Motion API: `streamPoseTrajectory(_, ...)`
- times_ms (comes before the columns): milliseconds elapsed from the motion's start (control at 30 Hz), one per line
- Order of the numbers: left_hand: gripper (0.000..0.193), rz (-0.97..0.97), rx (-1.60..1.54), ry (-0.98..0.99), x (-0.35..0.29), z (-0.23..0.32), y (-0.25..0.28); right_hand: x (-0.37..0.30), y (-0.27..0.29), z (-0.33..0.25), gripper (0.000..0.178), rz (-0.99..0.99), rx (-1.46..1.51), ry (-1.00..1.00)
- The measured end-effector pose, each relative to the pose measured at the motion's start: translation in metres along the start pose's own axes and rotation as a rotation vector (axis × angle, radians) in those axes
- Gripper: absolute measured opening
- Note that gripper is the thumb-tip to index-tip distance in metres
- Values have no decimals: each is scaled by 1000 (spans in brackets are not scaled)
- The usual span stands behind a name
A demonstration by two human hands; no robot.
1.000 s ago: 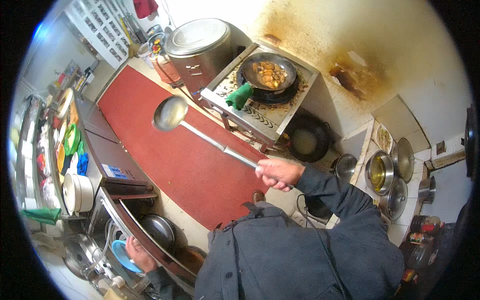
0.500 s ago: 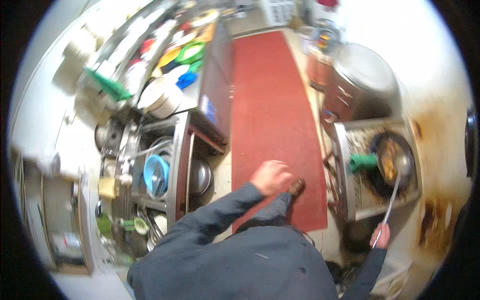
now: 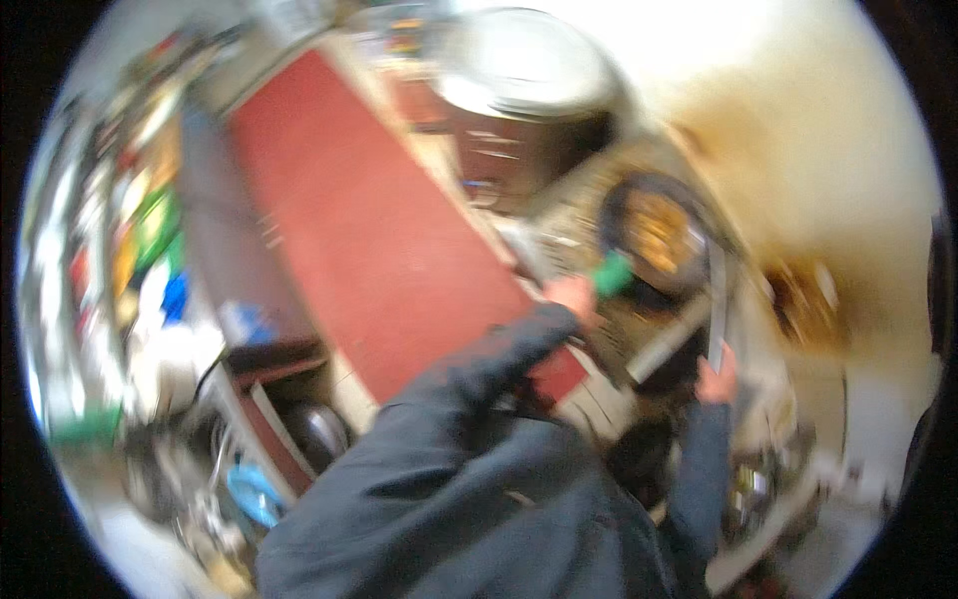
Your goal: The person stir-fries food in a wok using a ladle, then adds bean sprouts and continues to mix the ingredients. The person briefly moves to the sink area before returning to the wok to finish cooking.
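Note:
On the stove at right sits a dark wok (image 3: 615,213) holding browned pieces of food (image 3: 659,230). A green cloth (image 3: 611,274) covers what looks like the wok's handle. My left hand (image 3: 572,297) is right beside this cloth; motion blur hides whether its fingers touch or grip it. My right hand (image 3: 717,374) is closed round the long handle of a metal ladle (image 3: 718,304). The ladle's head reaches the wok's right side, where blur makes its outline hard to make out.
Behind the stove stands a large lidded metal drum (image 3: 524,75). A red mat (image 3: 369,230) runs along the floor to the left. Further left is a counter with several colourful items and a blue basin (image 3: 255,494). The wall (image 3: 798,180) at right is stained brown.
The view has turned right, toward the stove. My left hand has moved from above the red mat to the green cloth. My right hand still holds the ladle.

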State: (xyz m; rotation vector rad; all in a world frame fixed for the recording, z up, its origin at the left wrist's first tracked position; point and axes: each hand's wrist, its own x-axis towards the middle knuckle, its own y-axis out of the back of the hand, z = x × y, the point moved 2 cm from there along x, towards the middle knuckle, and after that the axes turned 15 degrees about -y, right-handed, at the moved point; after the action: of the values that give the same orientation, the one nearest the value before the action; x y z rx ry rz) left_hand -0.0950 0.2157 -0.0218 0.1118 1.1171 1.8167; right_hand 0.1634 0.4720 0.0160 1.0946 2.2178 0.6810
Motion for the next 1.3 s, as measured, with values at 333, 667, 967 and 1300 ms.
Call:
streamPoseTrajectory(333, 68, 41, 77, -93, 44, -4, -64, 38, -26, 12, 50, 138, 90, -266)
streamPoseTrajectory(667, 88, 116, -6, -160, 27, -11, -72, 23, 12, -19, 53, -167, -227, 55)
streamPoseTrajectory(967, 53, 404, -377, 90, -27, -172, -103, -44, 171, -121, 48, -300, -465, 147)
streamPoseTrajectory(1300, 42, 121, -263, 198, -51, -205, -101, 3, 68, -127, 44, -250, -172, -313)
